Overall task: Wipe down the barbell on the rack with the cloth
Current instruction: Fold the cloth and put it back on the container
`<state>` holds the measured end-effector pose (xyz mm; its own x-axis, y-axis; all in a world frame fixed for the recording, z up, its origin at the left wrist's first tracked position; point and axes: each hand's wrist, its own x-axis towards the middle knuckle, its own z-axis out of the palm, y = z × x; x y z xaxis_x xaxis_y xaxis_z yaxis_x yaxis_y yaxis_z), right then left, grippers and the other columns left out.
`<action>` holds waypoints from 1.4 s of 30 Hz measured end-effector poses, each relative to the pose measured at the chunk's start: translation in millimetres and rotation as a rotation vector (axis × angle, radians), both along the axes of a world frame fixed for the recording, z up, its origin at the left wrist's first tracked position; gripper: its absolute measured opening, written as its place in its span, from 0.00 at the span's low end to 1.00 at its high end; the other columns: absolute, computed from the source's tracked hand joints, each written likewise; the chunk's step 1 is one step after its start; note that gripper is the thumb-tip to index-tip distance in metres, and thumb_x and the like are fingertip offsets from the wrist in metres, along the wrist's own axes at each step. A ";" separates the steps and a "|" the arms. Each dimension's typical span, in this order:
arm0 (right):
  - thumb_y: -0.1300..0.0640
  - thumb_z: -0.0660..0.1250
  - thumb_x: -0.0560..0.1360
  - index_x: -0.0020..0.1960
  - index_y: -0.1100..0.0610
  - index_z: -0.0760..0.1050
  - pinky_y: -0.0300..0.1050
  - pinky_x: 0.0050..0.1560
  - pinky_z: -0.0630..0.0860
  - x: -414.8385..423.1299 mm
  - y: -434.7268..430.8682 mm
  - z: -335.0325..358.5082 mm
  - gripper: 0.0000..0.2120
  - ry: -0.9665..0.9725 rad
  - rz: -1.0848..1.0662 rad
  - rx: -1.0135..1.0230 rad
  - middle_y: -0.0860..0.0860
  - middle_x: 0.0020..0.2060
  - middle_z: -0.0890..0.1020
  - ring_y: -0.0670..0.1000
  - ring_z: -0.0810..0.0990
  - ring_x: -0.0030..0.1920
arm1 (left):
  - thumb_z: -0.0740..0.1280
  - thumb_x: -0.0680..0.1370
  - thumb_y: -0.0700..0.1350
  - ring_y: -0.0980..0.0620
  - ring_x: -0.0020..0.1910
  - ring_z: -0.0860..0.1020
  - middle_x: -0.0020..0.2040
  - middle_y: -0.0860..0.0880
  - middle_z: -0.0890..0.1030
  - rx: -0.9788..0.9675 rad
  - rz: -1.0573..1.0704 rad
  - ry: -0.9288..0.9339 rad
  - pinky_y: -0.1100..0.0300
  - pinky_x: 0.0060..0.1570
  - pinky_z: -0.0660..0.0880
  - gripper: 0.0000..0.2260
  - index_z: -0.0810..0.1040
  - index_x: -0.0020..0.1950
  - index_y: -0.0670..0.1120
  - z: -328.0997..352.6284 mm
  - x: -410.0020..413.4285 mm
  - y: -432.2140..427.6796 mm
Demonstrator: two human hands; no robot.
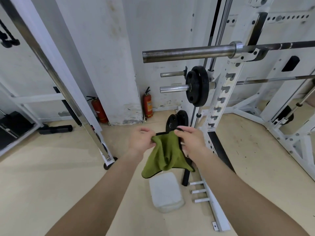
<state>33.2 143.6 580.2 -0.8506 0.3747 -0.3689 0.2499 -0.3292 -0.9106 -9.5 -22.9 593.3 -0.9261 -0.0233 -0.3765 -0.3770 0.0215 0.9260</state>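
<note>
A green cloth (166, 154) with a black hem hangs between my two hands in front of me. My left hand (142, 140) pinches its upper left corner and my right hand (190, 142) grips its upper right edge. The barbell (187, 52) lies across the white rack (226, 92) well above my hands, its bare steel sleeve pointing left and its shaft running off to the right. Neither hand nor the cloth touches the bar.
Black weight plates (197, 86) hang on pegs of the rack below the barbell. Two red fire extinguishers (147, 103) stand by the wall. A white plastic canister (166, 192) lies on the floor under my arms. A slanted chrome post (56, 77) rises at the left.
</note>
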 end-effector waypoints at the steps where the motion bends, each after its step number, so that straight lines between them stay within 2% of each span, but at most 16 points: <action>1: 0.66 0.73 0.74 0.49 0.55 0.83 0.52 0.47 0.84 3.0 -10.6 1.5 0.08 0.032 0.054 0.028 0.55 0.44 0.87 0.56 0.86 0.46 | 0.70 0.75 0.36 0.44 0.37 0.82 0.42 0.41 0.80 0.004 -0.050 0.036 0.56 0.38 0.82 0.05 0.78 0.49 0.42 3.3 3.9 9.0; 4: 0.66 0.72 0.75 0.47 0.52 0.83 0.50 0.49 0.83 7.7 -26.0 4.6 0.09 0.147 0.110 0.085 0.52 0.43 0.88 0.54 0.87 0.47 | 0.69 0.77 0.38 0.44 0.41 0.85 0.44 0.40 0.83 -0.032 -0.142 0.128 0.56 0.43 0.83 0.04 0.82 0.50 0.43 14.3 13.3 19.1; 7: 0.65 0.71 0.76 0.53 0.52 0.82 0.48 0.49 0.83 11.0 -20.3 8.1 0.10 0.208 0.192 0.071 0.51 0.46 0.88 0.52 0.86 0.49 | 0.64 0.78 0.35 0.44 0.45 0.85 0.47 0.39 0.85 0.052 -0.187 0.093 0.58 0.45 0.83 0.10 0.82 0.57 0.41 21.9 16.8 9.5; 10: 0.65 0.75 0.72 0.65 0.54 0.77 0.48 0.54 0.81 10.9 -10.7 2.7 0.23 0.225 0.307 0.066 0.50 0.52 0.87 0.50 0.85 0.53 | 0.62 0.78 0.31 0.46 0.48 0.85 0.51 0.42 0.86 0.120 -0.290 0.103 0.58 0.49 0.82 0.15 0.77 0.63 0.40 22.9 18.6 -3.5; 12: 0.67 0.75 0.71 0.68 0.54 0.74 0.47 0.51 0.82 8.9 -6.0 0.3 0.27 0.228 0.324 0.098 0.51 0.51 0.87 0.50 0.86 0.50 | 0.62 0.78 0.31 0.46 0.50 0.85 0.52 0.44 0.86 0.133 -0.401 0.127 0.55 0.52 0.81 0.17 0.74 0.65 0.43 21.7 18.4 -11.5; 14: 0.68 0.73 0.73 0.68 0.55 0.74 0.48 0.47 0.82 5.4 -0.5 0.5 0.25 0.230 0.352 0.125 0.54 0.49 0.87 0.52 0.86 0.49 | 0.65 0.78 0.34 0.45 0.50 0.85 0.50 0.47 0.86 0.025 -0.455 0.202 0.54 0.51 0.81 0.15 0.75 0.63 0.46 15.3 17.6 -19.6; 16: 0.68 0.71 0.75 0.66 0.55 0.76 0.48 0.47 0.82 0.7 6.1 -0.1 0.21 0.231 0.409 0.151 0.54 0.49 0.87 0.52 0.86 0.49 | 0.71 0.75 0.43 0.48 0.51 0.83 0.48 0.52 0.86 -0.215 -0.336 0.318 0.53 0.51 0.80 0.15 0.76 0.60 0.51 -1.6 12.0 -28.1; 18: 0.67 0.69 0.77 0.64 0.54 0.78 0.49 0.49 0.82 -5.3 11.9 -3.9 0.18 0.220 0.464 0.176 0.53 0.50 0.87 0.53 0.85 0.51 | 0.75 0.67 0.55 0.55 0.59 0.76 0.60 0.57 0.79 -0.445 -0.320 0.380 0.54 0.57 0.74 0.29 0.72 0.67 0.57 -25.9 4.5 -36.0; 20: 0.66 0.68 0.78 0.63 0.54 0.79 0.47 0.48 0.82 -13.3 17.8 -13.6 0.16 0.197 0.513 0.179 0.53 0.52 0.86 0.53 0.85 0.52 | 0.79 0.64 0.56 0.56 0.64 0.70 0.68 0.57 0.70 -0.468 -0.435 0.305 0.55 0.61 0.71 0.42 0.64 0.74 0.58 -54.6 -2.9 -38.3; 22: 0.66 0.67 0.78 0.62 0.55 0.80 0.46 0.47 0.81 -22.9 24.1 -30.9 0.15 0.162 0.542 0.164 0.52 0.52 0.85 0.52 0.84 0.51 | 0.80 0.67 0.49 0.55 0.59 0.76 0.62 0.55 0.77 -0.358 -0.478 0.229 0.54 0.58 0.75 0.33 0.72 0.70 0.54 -88.4 -14.9 -37.5; 24: 0.65 0.67 0.78 0.60 0.55 0.81 0.50 0.53 0.81 -33.2 31.3 -59.5 0.13 0.108 0.528 0.157 0.50 0.51 0.85 0.52 0.83 0.51 | 0.79 0.70 0.45 0.56 0.45 0.80 0.45 0.56 0.82 -0.351 -0.445 0.225 0.56 0.49 0.76 0.14 0.82 0.53 0.50 -118.5 -24.4 -37.2; 26: 0.66 0.68 0.78 0.57 0.54 0.82 0.52 0.57 0.80 -43.7 39.9 -100.1 0.12 0.035 0.464 0.168 0.50 0.51 0.84 0.54 0.83 0.53 | 0.78 0.71 0.45 0.56 0.38 0.78 0.38 0.54 0.82 -0.333 -0.408 0.172 0.61 0.43 0.74 0.06 0.83 0.45 0.48 -147.9 -32.3 -36.6; 29: 0.67 0.68 0.78 0.55 0.55 0.82 0.52 0.60 0.80 -59.7 47.0 -174.4 0.11 -0.089 0.368 0.217 0.52 0.55 0.83 0.57 0.81 0.59 | 0.77 0.72 0.45 0.58 0.36 0.78 0.38 0.53 0.83 -0.334 -0.403 0.076 0.66 0.40 0.72 0.04 0.84 0.44 0.48 -203.7 -45.3 -33.1; 36: 0.67 0.67 0.78 0.57 0.56 0.82 0.50 0.68 0.73 -114.5 39.0 -333.0 0.12 -0.157 0.280 0.305 0.47 0.56 0.83 0.48 0.79 0.61 | 0.75 0.72 0.44 0.61 0.35 0.78 0.36 0.59 0.81 -0.464 -0.311 0.016 0.72 0.37 0.69 0.06 0.82 0.42 0.55 -337.8 -98.9 -16.3; 39: 0.68 0.67 0.77 0.56 0.55 0.82 0.45 0.65 0.75 -119.8 36.1 -394.2 0.12 -0.172 0.255 0.309 0.45 0.53 0.83 0.44 0.80 0.57 | 0.73 0.73 0.45 0.58 0.39 0.79 0.38 0.57 0.82 -0.517 -0.316 -0.012 0.67 0.39 0.72 0.04 0.82 0.45 0.55 -396.3 -106.4 -14.5; 42: 0.70 0.66 0.77 0.55 0.55 0.81 0.33 0.52 0.75 -102.7 31.7 -463.9 0.13 -0.211 0.237 0.315 0.46 0.49 0.83 0.37 0.80 0.48 | 0.71 0.74 0.47 0.52 0.41 0.79 0.40 0.54 0.82 -0.593 -0.394 -0.056 0.57 0.42 0.76 0.03 0.82 0.46 0.55 -468.4 -94.4 -16.1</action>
<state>-69.6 175.3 116.3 -0.8447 0.3004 -0.4429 0.4762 0.0445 -0.8782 -103.9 -39.0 124.8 -0.8877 0.0933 -0.4509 -0.2840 0.6600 0.6955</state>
